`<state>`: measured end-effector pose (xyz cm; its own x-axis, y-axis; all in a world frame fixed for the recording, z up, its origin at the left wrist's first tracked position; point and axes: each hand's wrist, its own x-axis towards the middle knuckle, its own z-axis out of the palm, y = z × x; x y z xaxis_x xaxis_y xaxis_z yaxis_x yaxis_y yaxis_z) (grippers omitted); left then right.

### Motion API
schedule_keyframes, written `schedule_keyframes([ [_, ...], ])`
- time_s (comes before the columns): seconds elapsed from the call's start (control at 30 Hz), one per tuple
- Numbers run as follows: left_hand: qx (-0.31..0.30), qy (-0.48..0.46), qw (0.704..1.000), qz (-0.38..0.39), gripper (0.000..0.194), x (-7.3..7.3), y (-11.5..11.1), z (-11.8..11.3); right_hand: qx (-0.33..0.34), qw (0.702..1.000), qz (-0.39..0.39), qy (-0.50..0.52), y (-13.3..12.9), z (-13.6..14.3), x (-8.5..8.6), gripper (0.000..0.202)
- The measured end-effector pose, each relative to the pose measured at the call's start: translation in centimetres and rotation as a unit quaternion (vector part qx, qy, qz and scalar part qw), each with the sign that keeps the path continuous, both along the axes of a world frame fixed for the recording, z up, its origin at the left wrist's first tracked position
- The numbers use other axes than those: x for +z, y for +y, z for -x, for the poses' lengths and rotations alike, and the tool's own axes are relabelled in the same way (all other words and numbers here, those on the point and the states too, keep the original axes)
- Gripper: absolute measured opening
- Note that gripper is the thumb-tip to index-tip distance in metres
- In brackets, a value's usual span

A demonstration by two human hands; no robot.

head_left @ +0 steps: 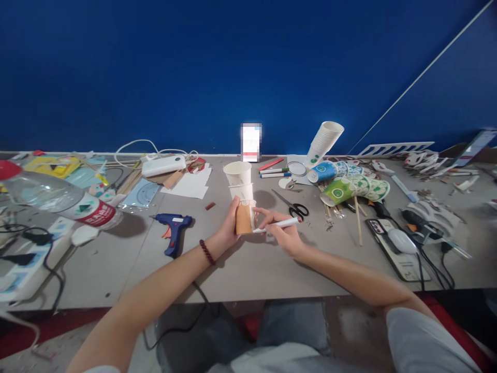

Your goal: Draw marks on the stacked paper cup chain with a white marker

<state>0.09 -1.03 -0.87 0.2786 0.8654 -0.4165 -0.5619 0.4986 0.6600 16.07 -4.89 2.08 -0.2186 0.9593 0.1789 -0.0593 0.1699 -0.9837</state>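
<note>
Fingers wrapped round its side, my left hand (230,224) grips a tan-brown paper cup (244,218) in the middle of the table. White paper cups (238,175) line up with it at its far end and seem joined to it. My right hand (286,237) holds a white marker (286,223) with a reddish end. The marker's tip points left and lies at the brown cup's lower right side; whether it touches is too small to tell. My right index finger reaches toward the same cup.
On the left are a blue glue gun (175,230), a big plastic bottle (66,199) and a power strip (39,261). Black scissors (293,205), green patterned cups (353,189) and a tilted cup stack (324,142) are to the right. A phone (392,251) lies near the front right.
</note>
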Motion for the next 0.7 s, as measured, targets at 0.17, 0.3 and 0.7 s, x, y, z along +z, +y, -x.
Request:
schedule_keyframes([
  [0.17,0.003,0.005,1.0,-0.013,0.054,-0.08,-0.05,-0.04,0.005,1.0,0.01,0.003,-0.21,0.07,0.01,0.015],
  [0.3,0.012,0.004,1.0,-0.012,0.052,0.04,-0.08,-0.09,0.001,1.0,-0.017,-0.012,-0.33,0.07,-0.03,0.014],
  [0.7,0.008,-0.035,0.999,-0.002,0.055,0.52,0.11,-0.08,-0.036,0.999,-0.001,0.032,0.48,-0.11,-0.68,0.033],
])
